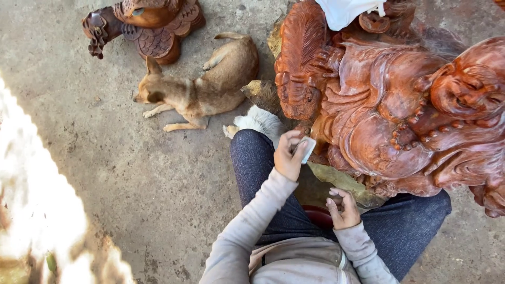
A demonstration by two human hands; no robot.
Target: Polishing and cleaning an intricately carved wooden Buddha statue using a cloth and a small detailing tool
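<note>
Left hand point(288, 156) grip pinches a small pale pad point(307, 149); right hand point(343, 209) curls empty.

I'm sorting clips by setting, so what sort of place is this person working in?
Probably an open-air wood-carving yard. A large reddish carved wooden statue stands on the bare concrete ground, a second smaller carving sits nearby, and a tan dog lies beside them. The left hand holds a small pale pad against the statue.
</note>
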